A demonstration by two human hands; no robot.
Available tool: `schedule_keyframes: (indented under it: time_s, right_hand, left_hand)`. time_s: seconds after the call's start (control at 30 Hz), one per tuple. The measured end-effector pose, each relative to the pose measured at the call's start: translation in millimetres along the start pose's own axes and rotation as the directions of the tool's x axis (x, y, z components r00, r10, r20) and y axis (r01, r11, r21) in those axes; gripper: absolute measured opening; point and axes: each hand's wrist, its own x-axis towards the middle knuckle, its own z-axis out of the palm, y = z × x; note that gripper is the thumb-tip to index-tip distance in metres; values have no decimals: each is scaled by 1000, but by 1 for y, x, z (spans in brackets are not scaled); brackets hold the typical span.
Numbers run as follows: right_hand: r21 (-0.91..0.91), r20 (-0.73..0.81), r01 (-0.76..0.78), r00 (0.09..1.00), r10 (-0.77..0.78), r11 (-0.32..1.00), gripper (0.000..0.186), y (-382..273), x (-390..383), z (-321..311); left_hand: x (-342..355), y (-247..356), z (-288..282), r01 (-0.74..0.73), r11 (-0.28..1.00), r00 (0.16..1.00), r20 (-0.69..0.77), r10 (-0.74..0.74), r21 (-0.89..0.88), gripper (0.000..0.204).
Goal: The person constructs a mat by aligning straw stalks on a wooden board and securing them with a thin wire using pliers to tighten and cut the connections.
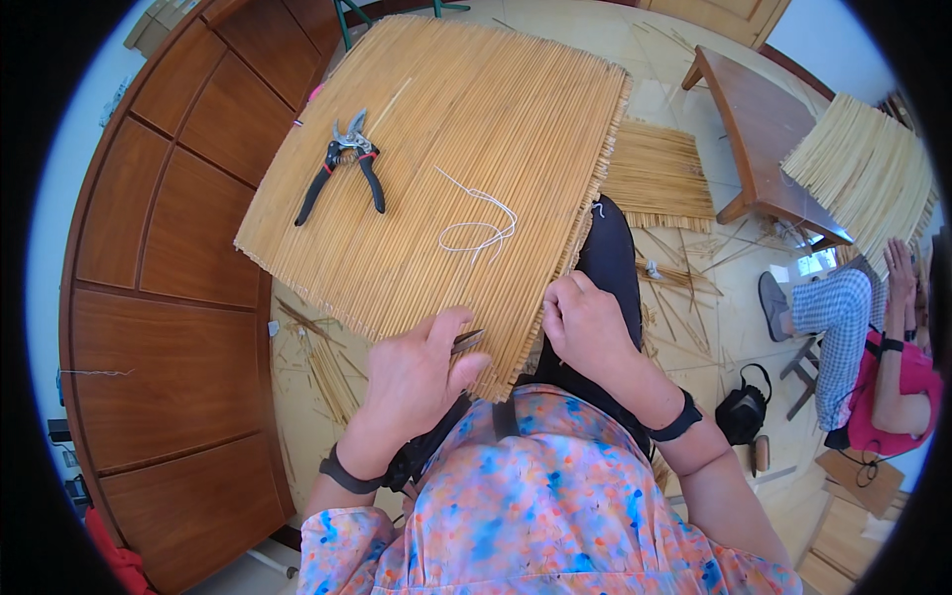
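A large mat of thin tan stalks (pixel 535 129) lies slanted in front of me, its near corner close to my lap. My left hand (pixel 412 372) is over the mat's near left edge, curled round a small pointed metal tool (pixel 467 340); only its dark tip shows between thumb and forefinger. At the mat's right edge, my right hand (pixel 590 317) is closed, fingertips pinched together. Whatever they grip is too small to make out. Pruning shears (pixel 347 159) with black and red handles rest on the mat at upper left. Loose white thread (pixel 481 233) loops across its middle.
Wooden cabinets (pixel 178 327) stand along the left. Cut stalks (pixel 332 377) litter the floor. Another stalk mat (pixel 659 174) lies beyond my right knee, near a low wooden table (pixel 759 129). At right, a seated person (pixel 883 367) is beside a pale stalk mat (pixel 868 169).
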Motion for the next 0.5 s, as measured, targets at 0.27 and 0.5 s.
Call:
schedule_keyframes:
  time_s: [0.27, 0.5]
  right_hand:
    - [196, -61, -4, 998, 16, 981, 10, 5, -1, 4]
    - [219, -74, 8, 997, 9, 976, 12, 3, -7, 5]
  left_hand:
    - [30, 13, -1, -78, 996, 995, 58, 75, 43, 18]
    - [53, 19, 7, -316, 920, 949, 87, 304, 230, 18]
